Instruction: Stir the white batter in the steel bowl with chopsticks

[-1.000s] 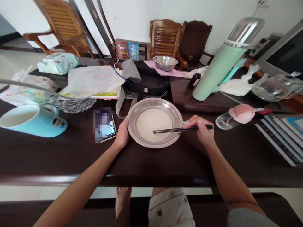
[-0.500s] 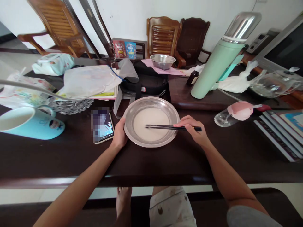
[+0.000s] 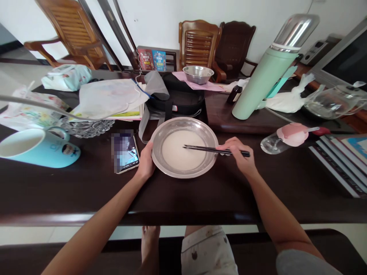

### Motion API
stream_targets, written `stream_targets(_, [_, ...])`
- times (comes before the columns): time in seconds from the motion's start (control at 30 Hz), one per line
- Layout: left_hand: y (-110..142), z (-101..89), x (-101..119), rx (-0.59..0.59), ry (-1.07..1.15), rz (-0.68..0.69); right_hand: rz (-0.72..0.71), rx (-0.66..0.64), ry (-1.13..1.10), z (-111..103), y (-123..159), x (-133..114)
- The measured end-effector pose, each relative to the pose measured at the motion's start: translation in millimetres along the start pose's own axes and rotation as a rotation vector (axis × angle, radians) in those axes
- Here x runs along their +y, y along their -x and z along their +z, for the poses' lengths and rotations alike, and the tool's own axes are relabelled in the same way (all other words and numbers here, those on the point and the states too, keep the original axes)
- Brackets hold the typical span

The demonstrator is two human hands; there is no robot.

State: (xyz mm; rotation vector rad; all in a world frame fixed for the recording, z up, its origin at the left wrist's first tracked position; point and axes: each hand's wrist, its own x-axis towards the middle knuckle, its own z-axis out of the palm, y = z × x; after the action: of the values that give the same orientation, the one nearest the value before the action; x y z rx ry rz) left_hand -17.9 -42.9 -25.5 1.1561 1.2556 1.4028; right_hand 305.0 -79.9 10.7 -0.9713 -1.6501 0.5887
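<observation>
A round steel plate (image 3: 210, 136) holding a thin whitish liquid lies on the dark wooden table (image 3: 183, 191) in front of me. My left hand (image 3: 145, 162) grips the plate's left rim, fingers curled against it. My right hand (image 3: 238, 154) is closed on a pair of black chopsticks (image 3: 206, 149). They lie nearly level across the plate's right half, tips in the liquid near its middle.
A phone (image 3: 125, 152) lies just left of the plate, a blue mug (image 3: 37, 148) and glass bowl (image 3: 86, 126) further left. Behind are a black bag (image 3: 179, 100), a small steel bowl (image 3: 198, 74) and a green thermos (image 3: 266, 74). A pink-lidded bottle (image 3: 286, 135) and books (image 3: 341, 158) lie right.
The chopstick tips swept left across the liquid, then back right toward the plate's middle, my right hand moving with them. My left hand stays on the rim.
</observation>
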Motion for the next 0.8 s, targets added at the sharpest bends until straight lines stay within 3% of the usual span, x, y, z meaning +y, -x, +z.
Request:
stream_targets(0.1, [0.9,-0.4,1.3,-0.002,-0.021,0.01,0.001,0.053,-0.08,-1.6,-0.1,-0.6])
stream_targets(0.27, [0.4,-0.8,0.0,-0.01,0.001,0.001,-0.011,-0.167,-0.035,2.4,-0.6,-2.2])
stream_targets(0.33, [0.0,-0.4,-0.9,-0.005,0.017,-0.006,-0.022,-0.137,-0.01,2.2,0.0,-0.5])
stream_targets(0.47, [1.7,2.0,2.5,0.012,0.042,-0.03,-0.016,0.044,-0.068,-2.0,2.1,2.7])
stream_targets(0.67, [2.4,3.0,4.8,0.022,0.036,-0.052,-0.009,-0.163,-0.046,1.8,1.3,-2.3])
stream_targets(0.8, [1.9,1.9,3.6,0.012,0.009,-0.011,-0.031,-0.04,-0.036,1.0,1.2,-1.0])
